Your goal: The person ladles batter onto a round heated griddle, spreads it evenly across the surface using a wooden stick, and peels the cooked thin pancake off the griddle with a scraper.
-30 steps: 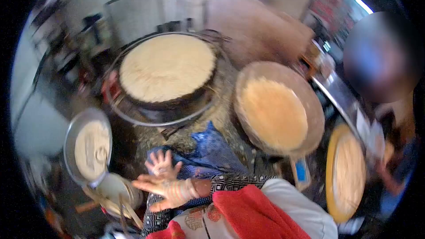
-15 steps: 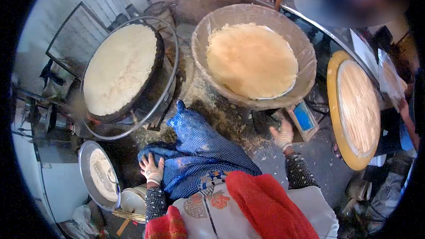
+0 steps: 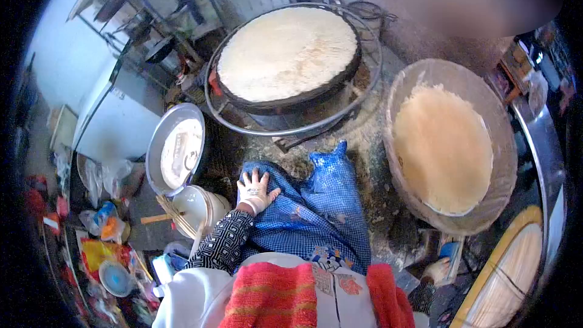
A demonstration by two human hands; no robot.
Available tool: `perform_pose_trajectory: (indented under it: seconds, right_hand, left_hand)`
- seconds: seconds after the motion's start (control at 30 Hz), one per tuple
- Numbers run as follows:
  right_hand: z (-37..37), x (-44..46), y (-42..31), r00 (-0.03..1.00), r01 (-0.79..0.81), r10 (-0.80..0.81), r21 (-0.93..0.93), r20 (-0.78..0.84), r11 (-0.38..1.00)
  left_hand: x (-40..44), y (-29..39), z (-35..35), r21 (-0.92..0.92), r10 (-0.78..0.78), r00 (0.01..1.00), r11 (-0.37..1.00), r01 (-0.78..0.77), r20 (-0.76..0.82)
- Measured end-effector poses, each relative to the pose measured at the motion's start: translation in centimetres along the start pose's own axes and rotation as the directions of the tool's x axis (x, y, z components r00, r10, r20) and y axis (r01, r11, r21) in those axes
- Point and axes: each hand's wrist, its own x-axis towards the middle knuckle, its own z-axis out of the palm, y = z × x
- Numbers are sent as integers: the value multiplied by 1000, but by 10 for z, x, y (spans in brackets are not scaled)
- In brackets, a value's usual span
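Observation:
My left hand (image 3: pixel 257 192), in a pale glove with bare fingertips, lies with spread fingers on the blue checked apron (image 3: pixel 340 188) over my knee. My right hand (image 3: pixel 437 270) is low at the right, against a small wooden box (image 3: pixel 452 273) with a blue panel; its fingers are too small and blurred to tell their grip. Ahead of me a large pale flatbread (image 3: pixel 291 51) covers a round black griddle (image 3: pixel 279 108). A stack of browned flatbreads (image 3: pixel 443 146) sits in a large plastic-lined basket (image 3: pixel 507 176) to the right.
A metal basin (image 3: pixel 159 173) with pale batter or flour stands at the left, beside a white bucket (image 3: pixel 209 203) with a straw brush (image 3: pixel 176 214) across it. A metal ring (image 3: pixel 297 130) surrounds the griddle. A yellow-rimmed round board (image 3: pixel 510 267) leans at the lower right.
My view has swung left, so the griddle and basket appear further right. My left hand stays on the apron. My right hand has come up against the wooden box.

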Motion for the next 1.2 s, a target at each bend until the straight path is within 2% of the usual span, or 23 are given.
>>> perform_pose_trajectory:
  seconds: [0.03, 0.1, 0.13, 0.23, 0.27, 0.33, 0.4, 0.5, 0.53, 0.57, 0.6, 0.63, 0.67, 0.73, 0.8, 0.83, 0.87, 0.9, 0.93, 0.97, 1.03, 1.1, 1.2]
  right_hand:
    - [-63, -8, -9, 978, -98, 73, 121, 193, 988]
    - [-169, -12, -2, 917, -8, -59, 166, 395, 986]
    - [-186, -17, -3, 951, -38, -22, 187, 308, 982]
    - [-180, -18, -7, 949, -98, 42, 165, 311, 981]
    - [-96, -18, 8, 992, 67, -89, 221, 91, 973]
    - [-118, -23, 6, 988, -4, -37, 260, 151, 966]
    - [-123, -36, 6, 989, 35, -81, 343, 120, 939]
    - [-101, -62, -12, 967, 253, -179, 571, -183, 781]
    - [-217, -82, -38, 962, 11, -150, 513, 230, 858]
    - [-213, -100, -51, 968, -74, -67, 528, 244, 846]
    - [-222, -104, -63, 954, -211, -114, 889, 278, 406]
    - [-240, -105, -79, 942, -314, -173, 934, 286, -167]
    - [-296, -105, -104, 961, -262, -193, 884, 200, -387]
    - [-363, -85, -145, 956, 149, -188, 927, -224, -345]
    - [-429, -63, -192, 860, 236, -396, 939, -321, -250]
    - [-489, -57, -231, 831, -77, -538, 928, -143, -364]
    - [-512, -49, -265, 698, 249, -566, 890, -438, -382]
    - [-539, -49, -307, 523, 620, -446, 683, -726, -386]
    - [-582, -53, -338, 373, 679, -345, 507, -861, -531]
    - [-602, -53, -366, 247, 803, -375, 405, -894, -438]
    - [-639, -62, -418, 165, 884, -370, 304, -914, -356]
    - [-631, -62, -479, 177, 926, -415, 294, -892, -238]
    - [-623, -63, -510, 198, 965, -418, 250, -886, -73]
  left_hand:
    - [-2, -1, -1, -8, -3, 1000, 1000, 3, 2]
    - [-1, 0, -1, -18, 8, 1000, 1000, -8, 0]
    - [0, -1, 0, -9, 15, 1000, 1000, -15, 4]
    - [7, -5, 4, 5, 34, 999, 999, -34, 14]
    - [9, -6, 2, 8, 31, 999, 999, -31, 11]
    - [10, -7, 2, 15, 30, 999, 999, -31, 28]
    - [4, -14, 10, -22, 49, 999, 999, -49, -14]
    - [7, -18, 12, -29, 36, 999, 999, -38, -39]
    - [7, -18, 10, -40, 20, 999, 999, -22, -38]
    - [6, -17, 9, -50, 6, 1000, 999, -7, -29]
    - [5, -16, 8, -55, 2, 1000, 999, -3, -23]
    - [6, -15, 5, -57, 2, 1000, 998, -3, -15]
    - [8, -16, 3, -57, 5, 1000, 998, -6, -12]
    - [12, -22, 8, -91, 27, 999, 995, -29, -25]
    - [16, -27, 15, -111, 40, 998, 993, -45, -46]
    - [16, -29, 15, -124, 47, 998, 991, -54, -52]
    - [17, -31, 14, -136, 45, 997, 989, -53, -62]
    - [17, -33, 16, -147, 47, 997, 988, -56, -62]
    - [18, -35, 21, -150, 39, 996, 987, -52, -85]
    - [16, -35, 19, -155, 42, 993, 986, -59, -111]
    - [12, -40, 25, -188, 51, 977, 978, -91, -208]
    - [10, -55, 26, -373, 80, 957, 909, -185, -280]
    - [9, -104, -12, -359, 42, 848, 894, -268, -528]
